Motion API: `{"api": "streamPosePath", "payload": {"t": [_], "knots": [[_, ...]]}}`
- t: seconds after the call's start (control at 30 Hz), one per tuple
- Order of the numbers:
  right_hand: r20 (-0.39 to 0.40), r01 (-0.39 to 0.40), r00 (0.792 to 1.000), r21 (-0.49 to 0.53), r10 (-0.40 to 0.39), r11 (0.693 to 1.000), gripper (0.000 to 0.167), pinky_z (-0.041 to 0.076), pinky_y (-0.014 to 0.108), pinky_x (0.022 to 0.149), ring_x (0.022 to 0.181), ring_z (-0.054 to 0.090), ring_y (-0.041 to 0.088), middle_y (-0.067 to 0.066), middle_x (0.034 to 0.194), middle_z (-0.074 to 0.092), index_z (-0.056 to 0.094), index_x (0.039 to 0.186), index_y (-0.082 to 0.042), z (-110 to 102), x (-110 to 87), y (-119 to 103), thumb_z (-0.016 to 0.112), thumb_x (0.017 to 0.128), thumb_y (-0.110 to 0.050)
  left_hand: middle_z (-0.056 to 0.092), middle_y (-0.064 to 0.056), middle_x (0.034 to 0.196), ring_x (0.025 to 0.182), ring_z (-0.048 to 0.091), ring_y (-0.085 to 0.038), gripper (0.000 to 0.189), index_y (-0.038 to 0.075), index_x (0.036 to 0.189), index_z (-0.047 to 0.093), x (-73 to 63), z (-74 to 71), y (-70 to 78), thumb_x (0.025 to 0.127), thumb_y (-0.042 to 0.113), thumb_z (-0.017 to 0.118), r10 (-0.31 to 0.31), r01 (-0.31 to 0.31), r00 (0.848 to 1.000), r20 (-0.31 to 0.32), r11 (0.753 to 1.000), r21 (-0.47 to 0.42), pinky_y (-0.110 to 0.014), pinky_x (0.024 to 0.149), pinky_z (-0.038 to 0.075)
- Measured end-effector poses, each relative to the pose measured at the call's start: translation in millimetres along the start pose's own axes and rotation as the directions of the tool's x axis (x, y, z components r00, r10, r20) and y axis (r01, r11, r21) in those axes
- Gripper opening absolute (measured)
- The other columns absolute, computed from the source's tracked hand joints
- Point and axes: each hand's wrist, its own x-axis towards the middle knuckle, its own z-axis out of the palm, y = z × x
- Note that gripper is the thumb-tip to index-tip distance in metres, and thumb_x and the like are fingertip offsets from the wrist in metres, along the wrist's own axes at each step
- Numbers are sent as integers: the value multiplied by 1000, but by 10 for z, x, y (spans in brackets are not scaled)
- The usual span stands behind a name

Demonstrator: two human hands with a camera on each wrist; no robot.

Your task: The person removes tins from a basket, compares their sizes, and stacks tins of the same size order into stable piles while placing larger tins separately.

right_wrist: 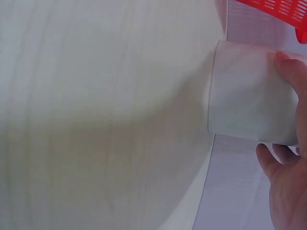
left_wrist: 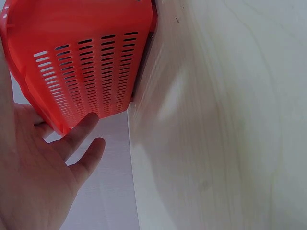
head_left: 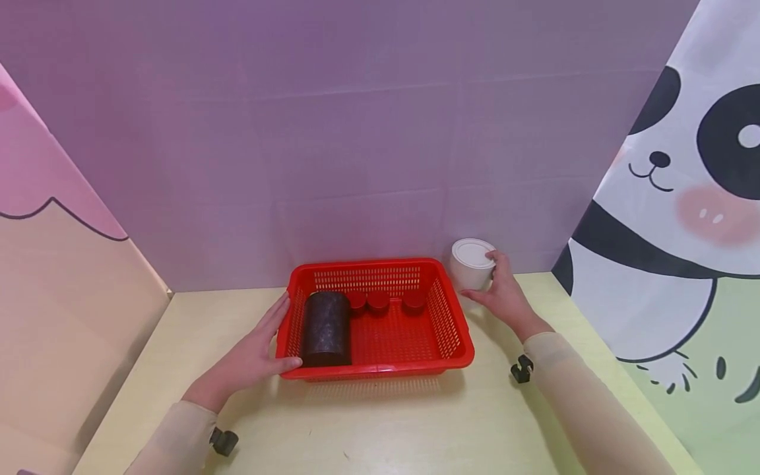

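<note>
My right hand [head_left: 506,295] grips the white tub [head_left: 469,272] beside the red basket [head_left: 386,368]
My left hand [head_left: 255,349], fingers straight and thumb apart, touches the basket's left side — a dark canister [head_left: 326,326] and three round red things [head_left: 378,303] sit inside

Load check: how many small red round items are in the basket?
3 visible: left one beside the dark canister, middle one close by, right one set apart; the canister may hide more.
</note>
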Motion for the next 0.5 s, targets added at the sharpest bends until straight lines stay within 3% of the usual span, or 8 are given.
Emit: {"api": "streamPosePath", "payload": {"t": [0.27,0.5], "knots": [[-17,68,998,-1,-68,998,99,44,75,115,142,45,51,31,156,37,30,155,3,-65,7,-13,99,84,-12,6,1,186,168,17,-37,129,24,180,8,5,-9,5,87,60,88,-2,2,1000,7,1000,-1,-63,111,54],[-37,67,997,-7,-68,998,101,45,74,115,144,44,52,31,162,36,30,160,4,-160,-10,-52,97,86,-13,7,-2,186,168,17,-39,126,22,180,9,2,-20,20,88,58,87,6,-6,1000,10,1000,-11,-64,109,55]]}}
